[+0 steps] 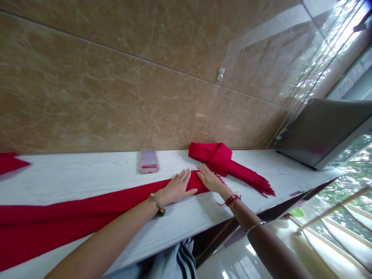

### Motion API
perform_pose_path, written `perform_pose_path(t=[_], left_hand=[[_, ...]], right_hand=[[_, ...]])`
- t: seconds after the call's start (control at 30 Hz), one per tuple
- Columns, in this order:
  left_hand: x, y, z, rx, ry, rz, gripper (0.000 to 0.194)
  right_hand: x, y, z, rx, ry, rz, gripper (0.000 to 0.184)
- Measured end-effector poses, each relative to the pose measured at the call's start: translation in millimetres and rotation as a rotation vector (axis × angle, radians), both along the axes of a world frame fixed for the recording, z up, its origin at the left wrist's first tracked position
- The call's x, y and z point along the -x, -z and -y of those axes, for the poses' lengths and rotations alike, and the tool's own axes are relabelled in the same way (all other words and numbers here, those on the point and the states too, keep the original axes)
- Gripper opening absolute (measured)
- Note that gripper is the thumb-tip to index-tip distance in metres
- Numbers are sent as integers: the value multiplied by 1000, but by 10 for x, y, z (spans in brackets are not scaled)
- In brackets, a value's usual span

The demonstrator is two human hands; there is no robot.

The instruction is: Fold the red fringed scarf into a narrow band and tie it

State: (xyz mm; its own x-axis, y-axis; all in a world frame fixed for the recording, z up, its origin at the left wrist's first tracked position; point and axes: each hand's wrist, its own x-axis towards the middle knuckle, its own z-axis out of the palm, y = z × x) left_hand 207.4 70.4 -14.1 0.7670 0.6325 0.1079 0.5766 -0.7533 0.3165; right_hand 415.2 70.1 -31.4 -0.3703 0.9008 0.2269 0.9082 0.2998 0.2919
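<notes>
A long red scarf (87, 207) stretches along the white counter, wide at the left and narrower toward its fringed right end. On that narrow part my left hand (177, 188) lies flat, fingers extended, a ring on one finger. Beside it my right hand (209, 179) presses flat on the scarf near the fringe, its fingers stretched out. Just beyond my right hand, a second red scarf (222, 157) sits folded over itself, with its fringed tail pointing right.
A phone (149, 161) rests on the white counter (171, 228) near the tiled wall (116, 97). At the far left lies a pointed piece of red cloth (14, 163). A dark box-like appliance (322, 130) stands at the right end, by the window.
</notes>
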Motion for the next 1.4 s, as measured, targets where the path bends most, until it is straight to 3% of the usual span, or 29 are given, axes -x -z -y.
perform_pose_path(t=[0.2,0.37,0.47,0.57,0.67,0.77,0.9,1.0,1.2,1.4], left_hand=[[435,-78,167,85,-26,-127,87],[1007,-162,344,105,-72,-170,86],[1391,-202,390,99,-151,-179,83],[1796,-212,414,97,-231,-228,79],[2136,-173,455,75,-268,-251,75],[2308,-109,499,-14,-279,-237,72],[2300,-75,516,-80,-270,-252,66],[2248,-87,514,-113,-270,-259,64],[2316,-83,534,-188,-238,-258,54],[2601,-296,599,-170,-179,-204,36]], right_hand=[[112,-230,105,73,98,25,39],[436,-596,44,5,193,-86,45],[897,-853,-7,-41,97,-165,45],[1490,-963,-2,32,-136,-204,39],[2002,-836,78,172,-344,-265,35],[2285,-539,185,220,-409,-302,38],[2361,-174,275,199,-442,-305,42],[2340,-53,305,157,-420,-306,43],[2341,-32,329,174,-378,-347,47],[2380,-311,386,177,-537,-356,34]])
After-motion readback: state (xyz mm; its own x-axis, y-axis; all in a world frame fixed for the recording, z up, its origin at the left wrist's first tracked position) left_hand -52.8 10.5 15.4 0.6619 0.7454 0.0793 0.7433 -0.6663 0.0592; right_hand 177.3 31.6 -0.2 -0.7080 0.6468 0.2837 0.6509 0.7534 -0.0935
